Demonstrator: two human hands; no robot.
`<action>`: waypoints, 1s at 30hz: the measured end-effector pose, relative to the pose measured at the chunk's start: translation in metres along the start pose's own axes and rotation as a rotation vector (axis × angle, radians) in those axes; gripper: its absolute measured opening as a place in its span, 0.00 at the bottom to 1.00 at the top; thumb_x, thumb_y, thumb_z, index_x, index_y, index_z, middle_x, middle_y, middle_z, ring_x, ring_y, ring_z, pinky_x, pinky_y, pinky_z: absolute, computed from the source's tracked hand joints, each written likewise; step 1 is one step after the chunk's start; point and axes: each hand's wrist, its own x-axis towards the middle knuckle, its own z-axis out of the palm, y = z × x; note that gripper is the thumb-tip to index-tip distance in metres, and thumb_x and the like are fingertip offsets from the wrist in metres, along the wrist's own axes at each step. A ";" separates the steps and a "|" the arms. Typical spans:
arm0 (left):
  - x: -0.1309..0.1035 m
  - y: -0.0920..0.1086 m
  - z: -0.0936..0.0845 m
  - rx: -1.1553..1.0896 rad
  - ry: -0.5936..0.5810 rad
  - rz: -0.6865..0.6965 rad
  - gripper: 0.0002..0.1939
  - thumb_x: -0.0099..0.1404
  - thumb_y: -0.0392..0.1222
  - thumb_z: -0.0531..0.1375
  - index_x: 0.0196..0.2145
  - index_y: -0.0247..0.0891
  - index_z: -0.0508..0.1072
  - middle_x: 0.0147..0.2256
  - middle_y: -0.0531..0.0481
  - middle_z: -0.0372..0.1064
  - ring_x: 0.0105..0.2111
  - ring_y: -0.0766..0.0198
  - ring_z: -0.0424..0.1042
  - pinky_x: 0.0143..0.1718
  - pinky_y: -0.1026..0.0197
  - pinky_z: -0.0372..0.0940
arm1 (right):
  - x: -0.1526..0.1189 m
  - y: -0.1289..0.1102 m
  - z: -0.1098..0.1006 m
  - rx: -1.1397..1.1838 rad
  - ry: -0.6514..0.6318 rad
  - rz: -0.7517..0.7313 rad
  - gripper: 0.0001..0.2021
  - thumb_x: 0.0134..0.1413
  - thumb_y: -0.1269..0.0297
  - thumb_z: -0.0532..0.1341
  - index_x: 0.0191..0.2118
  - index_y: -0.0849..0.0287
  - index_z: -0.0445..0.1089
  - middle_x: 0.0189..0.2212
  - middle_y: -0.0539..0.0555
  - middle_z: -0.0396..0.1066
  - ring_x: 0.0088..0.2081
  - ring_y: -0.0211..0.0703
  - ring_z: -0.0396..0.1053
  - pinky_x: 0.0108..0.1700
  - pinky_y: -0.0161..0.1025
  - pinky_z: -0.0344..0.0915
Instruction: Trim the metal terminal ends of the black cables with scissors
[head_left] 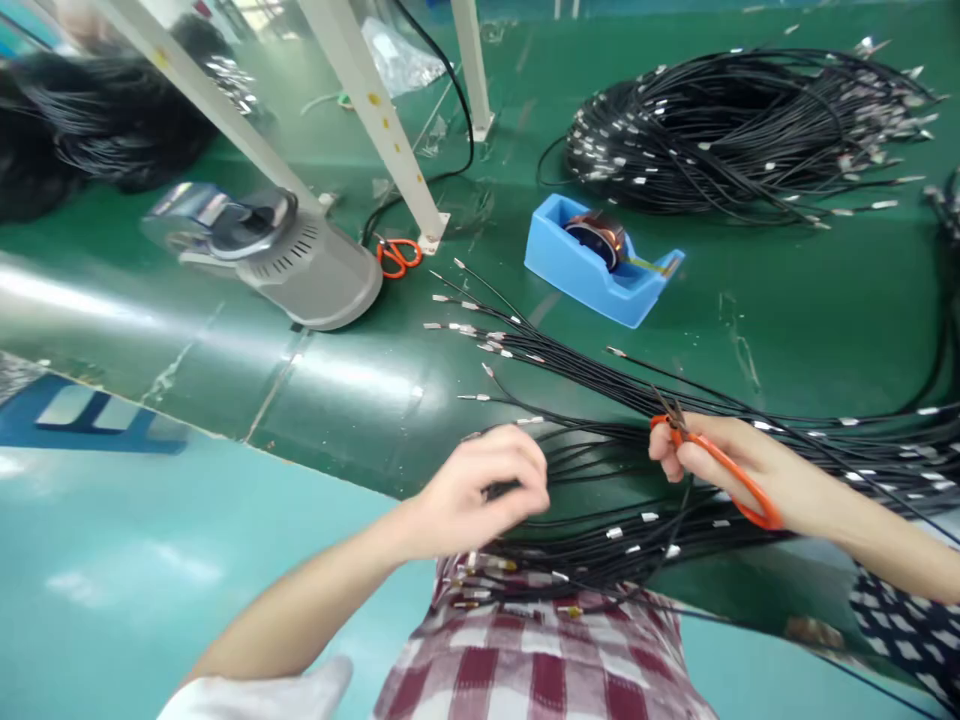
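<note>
Scissors [726, 463]: orange handles, held in the right hand [697, 450], blades aimed up and to the left just over the cables [570, 362].

Right fingers: wrapped around the scissors near the pivot, with a handle loop lying back toward the wrist.

Left hand: [469, 495] fingers curled in toward the thumb, at the left ends of the lower strands. Can't tell if it's actually pinching one, sorry.

Cables: black with white tags, running in loose bunches across the front of the green bench [720, 285]. Upper bunch fans out to the left, lower bunch sits by the near edge, and some tips overlap the plaid cloth [525, 660] the person's wearing.

Dispenser: [592, 270] blue, roll of tape in it, behind the upper bunch.

Coil: [720, 150] big heap of black cable, far right, past the dispenser.

Machine: [319, 270] grey, rounded body, over on the left.

Other scissors: [399, 257] also orange, lying between the machine and the foot of a white post [379, 110].

Far left: more black bundles [112, 115], pretty blurry.
</note>
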 end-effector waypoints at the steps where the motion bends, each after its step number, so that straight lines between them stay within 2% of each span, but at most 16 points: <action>1: 0.001 -0.007 -0.008 0.081 0.089 -0.040 0.08 0.70 0.37 0.57 0.32 0.39 0.74 0.34 0.45 0.73 0.37 0.60 0.72 0.43 0.56 0.67 | 0.002 0.001 0.002 0.018 -0.050 0.015 0.19 0.59 0.45 0.59 0.37 0.57 0.71 0.30 0.52 0.72 0.30 0.42 0.69 0.34 0.37 0.67; 4: 0.007 -0.032 -0.026 0.382 0.232 -0.103 0.10 0.71 0.36 0.53 0.40 0.38 0.75 0.43 0.41 0.74 0.46 0.56 0.72 0.50 0.51 0.65 | 0.009 -0.003 0.007 0.023 -0.117 0.072 0.18 0.61 0.46 0.57 0.37 0.57 0.69 0.30 0.52 0.69 0.32 0.41 0.67 0.35 0.37 0.65; 5: 0.009 -0.039 -0.030 0.485 0.257 -0.098 0.11 0.71 0.35 0.53 0.43 0.38 0.75 0.49 0.39 0.73 0.51 0.53 0.70 0.53 0.48 0.63 | 0.012 -0.005 0.009 0.015 -0.127 0.082 0.18 0.61 0.46 0.57 0.37 0.57 0.69 0.30 0.52 0.69 0.31 0.41 0.66 0.34 0.36 0.65; 6: 0.012 -0.045 -0.031 0.560 0.234 -0.098 0.13 0.71 0.35 0.52 0.47 0.38 0.74 0.52 0.39 0.72 0.55 0.51 0.67 0.55 0.45 0.61 | 0.015 -0.008 0.012 0.009 -0.139 0.087 0.18 0.61 0.46 0.57 0.36 0.58 0.69 0.29 0.52 0.68 0.31 0.40 0.64 0.34 0.36 0.64; 7: 0.014 -0.051 -0.032 0.612 0.200 -0.101 0.13 0.71 0.35 0.52 0.48 0.39 0.74 0.51 0.40 0.73 0.55 0.51 0.68 0.55 0.43 0.60 | 0.018 -0.011 0.014 0.006 -0.147 0.086 0.17 0.61 0.47 0.57 0.36 0.58 0.69 0.29 0.51 0.68 0.31 0.40 0.63 0.33 0.36 0.63; 9: 0.017 -0.060 -0.031 0.649 0.170 -0.145 0.12 0.71 0.36 0.53 0.46 0.39 0.75 0.45 0.44 0.77 0.47 0.53 0.73 0.53 0.45 0.62 | 0.023 -0.014 0.017 0.012 -0.161 0.079 0.17 0.61 0.48 0.58 0.36 0.58 0.69 0.29 0.51 0.67 0.30 0.39 0.62 0.33 0.36 0.62; 11: 0.022 -0.068 -0.033 0.639 0.248 -0.216 0.11 0.71 0.37 0.53 0.42 0.38 0.76 0.38 0.46 0.77 0.37 0.58 0.75 0.46 0.50 0.66 | 0.028 -0.015 0.020 0.019 -0.169 0.075 0.17 0.60 0.48 0.58 0.37 0.58 0.69 0.29 0.51 0.68 0.30 0.39 0.63 0.33 0.36 0.63; 12: 0.024 -0.073 -0.035 0.635 0.313 -0.247 0.10 0.70 0.36 0.54 0.42 0.37 0.75 0.39 0.45 0.75 0.35 0.58 0.75 0.43 0.53 0.68 | 0.030 -0.015 0.021 0.019 -0.170 0.076 0.17 0.60 0.48 0.58 0.37 0.59 0.69 0.29 0.51 0.68 0.30 0.39 0.63 0.33 0.36 0.63; 14: 0.032 -0.083 -0.042 0.648 0.400 -0.281 0.09 0.68 0.34 0.55 0.42 0.36 0.75 0.41 0.43 0.72 0.36 0.57 0.74 0.41 0.54 0.69 | 0.034 -0.014 0.021 0.017 -0.174 0.081 0.17 0.59 0.48 0.59 0.36 0.59 0.69 0.30 0.52 0.69 0.31 0.40 0.64 0.33 0.36 0.63; 19: 0.051 -0.102 -0.057 0.641 0.377 -0.253 0.08 0.66 0.31 0.57 0.40 0.38 0.73 0.42 0.44 0.68 0.42 0.56 0.72 0.47 0.52 0.68 | 0.040 -0.014 0.020 0.030 -0.190 0.098 0.15 0.59 0.50 0.60 0.36 0.59 0.70 0.30 0.52 0.69 0.31 0.40 0.65 0.34 0.37 0.65; 23: 0.056 -0.101 -0.064 0.599 0.347 -0.233 0.05 0.66 0.31 0.57 0.34 0.37 0.71 0.38 0.45 0.68 0.42 0.56 0.71 0.47 0.52 0.67 | 0.044 -0.015 0.020 0.033 -0.178 0.099 0.15 0.59 0.51 0.60 0.37 0.59 0.70 0.30 0.52 0.69 0.31 0.40 0.65 0.34 0.37 0.64; 26: 0.048 -0.087 -0.067 0.550 0.336 -0.221 0.04 0.66 0.32 0.57 0.33 0.37 0.69 0.34 0.48 0.69 0.37 0.59 0.72 0.43 0.55 0.69 | 0.044 -0.019 0.021 0.003 -0.149 0.087 0.15 0.58 0.50 0.60 0.36 0.59 0.70 0.30 0.52 0.70 0.31 0.40 0.65 0.33 0.37 0.64; 28: 0.039 -0.070 -0.064 0.476 0.375 -0.216 0.02 0.68 0.34 0.57 0.37 0.38 0.68 0.35 0.50 0.72 0.36 0.62 0.74 0.42 0.57 0.70 | 0.044 -0.023 0.020 -0.040 -0.105 0.080 0.15 0.57 0.50 0.61 0.35 0.58 0.70 0.31 0.52 0.72 0.31 0.41 0.67 0.33 0.37 0.64; 30: 0.030 -0.048 -0.058 0.178 0.523 -0.177 0.03 0.67 0.37 0.60 0.37 0.38 0.67 0.38 0.48 0.74 0.37 0.62 0.76 0.42 0.57 0.72 | 0.044 -0.030 0.019 -0.114 -0.034 0.057 0.14 0.56 0.50 0.63 0.34 0.57 0.70 0.31 0.51 0.73 0.31 0.41 0.68 0.34 0.37 0.65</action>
